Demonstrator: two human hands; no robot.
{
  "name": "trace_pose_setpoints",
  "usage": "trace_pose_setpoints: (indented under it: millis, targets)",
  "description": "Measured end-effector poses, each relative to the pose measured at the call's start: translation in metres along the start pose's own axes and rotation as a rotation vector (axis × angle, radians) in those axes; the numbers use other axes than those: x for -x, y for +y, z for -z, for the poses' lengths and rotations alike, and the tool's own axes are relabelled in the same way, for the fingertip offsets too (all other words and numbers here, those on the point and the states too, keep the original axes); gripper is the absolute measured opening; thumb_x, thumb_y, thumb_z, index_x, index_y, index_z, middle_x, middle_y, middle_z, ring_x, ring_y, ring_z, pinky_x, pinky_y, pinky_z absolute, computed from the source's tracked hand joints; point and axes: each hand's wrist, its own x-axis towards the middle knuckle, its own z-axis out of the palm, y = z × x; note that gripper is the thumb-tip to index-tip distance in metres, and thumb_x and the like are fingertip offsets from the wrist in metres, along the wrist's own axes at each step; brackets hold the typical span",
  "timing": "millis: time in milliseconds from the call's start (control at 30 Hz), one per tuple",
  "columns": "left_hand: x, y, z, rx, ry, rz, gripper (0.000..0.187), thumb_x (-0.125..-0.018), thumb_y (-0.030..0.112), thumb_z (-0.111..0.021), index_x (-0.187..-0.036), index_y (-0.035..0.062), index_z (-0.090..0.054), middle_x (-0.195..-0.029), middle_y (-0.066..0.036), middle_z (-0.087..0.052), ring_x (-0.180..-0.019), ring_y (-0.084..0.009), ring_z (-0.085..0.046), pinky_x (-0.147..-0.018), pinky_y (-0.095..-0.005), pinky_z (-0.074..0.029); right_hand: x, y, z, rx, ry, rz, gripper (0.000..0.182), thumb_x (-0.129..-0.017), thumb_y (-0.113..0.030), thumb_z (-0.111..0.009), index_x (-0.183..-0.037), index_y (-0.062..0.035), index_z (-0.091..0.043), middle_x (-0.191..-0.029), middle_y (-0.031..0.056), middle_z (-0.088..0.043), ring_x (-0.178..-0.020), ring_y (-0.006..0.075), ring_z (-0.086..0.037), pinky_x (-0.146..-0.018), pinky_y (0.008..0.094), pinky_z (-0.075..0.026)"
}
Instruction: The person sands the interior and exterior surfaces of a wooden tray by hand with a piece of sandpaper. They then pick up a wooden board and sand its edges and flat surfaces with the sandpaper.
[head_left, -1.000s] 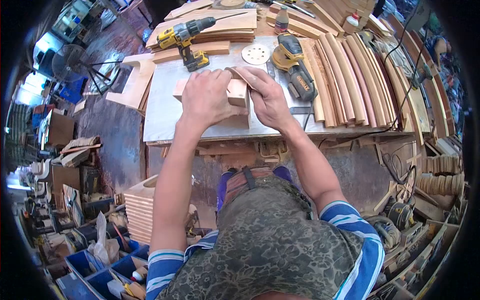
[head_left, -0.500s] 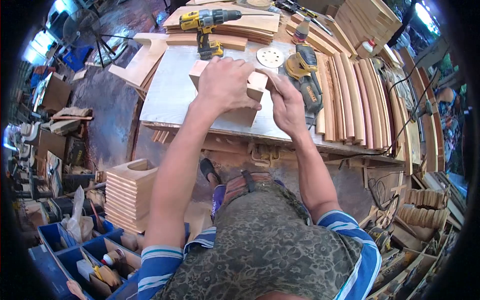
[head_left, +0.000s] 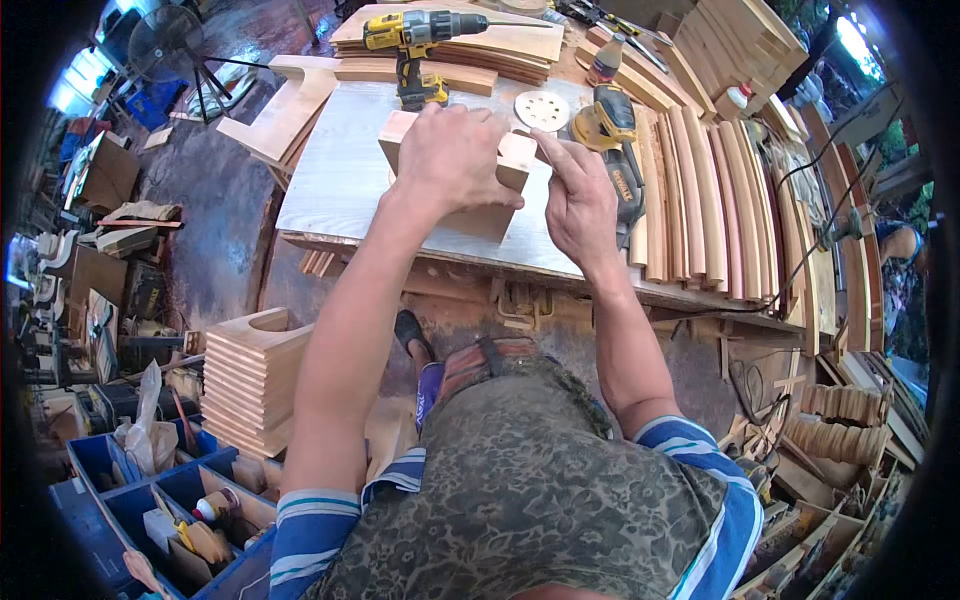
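My left hand (head_left: 455,155) is wrapped over the top of a pale wooden piece (head_left: 482,222), its fingers on the far side and the thumb on the near right. The piece stands on the light-coloured workbench (head_left: 335,165), its middle covered by my hand. At the right end of the piece is my right hand (head_left: 580,205), with fingers pressed together and fingertips at the upper edge. A thin dark-edged thing may lie under those fingertips; it is too hidden to name. Just right of this hand lies a yellow and black sander (head_left: 610,120).
A yellow cordless drill (head_left: 412,55) stands behind the piece, and a round sanding disc (head_left: 542,110) lies near the sander. Curved wooden strips (head_left: 700,200) line the bench's right side. Stacked notched boards (head_left: 250,385) and a blue divided bin (head_left: 130,510) are at lower left.
My right hand has shifted slightly along the right end of the wooden piece, its fingertips now higher on the edge. The left hand keeps its hold. The view has moved slightly.
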Motion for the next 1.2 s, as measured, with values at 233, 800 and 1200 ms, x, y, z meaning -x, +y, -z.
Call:
trace_pose_setpoints:
  millis: [233, 800, 1200]
  targets:
    - [-0.001, -0.002, -0.006, 0.002, 0.082, -0.032, 0.08, -0.063, 0.063, -0.093, -0.121, 0.0119, -0.072, -0.11, -0.01, -0.077, -0.107, -0.0294, -0.073, -0.1, -0.0458, -0.05, 0.0, 0.0, 0.004, 0.134, 0.05, 0.05, 0.053, -0.086, 0.002, -0.064, -0.129, -0.0261, -0.076, -0.113, 0.0019, -0.073, -0.091, 0.0287, -0.063, -0.074, 0.0412, -0.057]
    - [-0.002, -0.002, -0.011, -0.036, 0.129, -0.063, 0.072, -0.06, 0.067, -0.092, -0.098, 0.0098, -0.069, -0.098, -0.009, -0.073, -0.099, -0.0312, -0.071, -0.09, -0.0463, -0.052, -0.001, 0.009, 0.01, 0.123, 0.035, 0.054, 0.043, -0.087, -0.005, -0.067, -0.121, -0.0265, -0.08, -0.108, 0.0025, -0.075, -0.088, 0.0285, -0.063, -0.076, 0.0402, -0.056]
    - [-0.006, -0.002, -0.013, -0.042, 0.169, -0.052, 0.075, -0.056, 0.066, -0.094, -0.095, 0.0086, -0.066, -0.095, -0.013, -0.073, -0.092, -0.0383, -0.071, -0.082, -0.0504, -0.055, 0.019, 0.002, -0.028, 0.061, 0.276, -0.059, 0.059, -0.081, 0.001, -0.065, -0.133, -0.0268, -0.076, -0.122, 0.0098, -0.069, -0.096, 0.0334, -0.058, -0.082, 0.0439, -0.054]
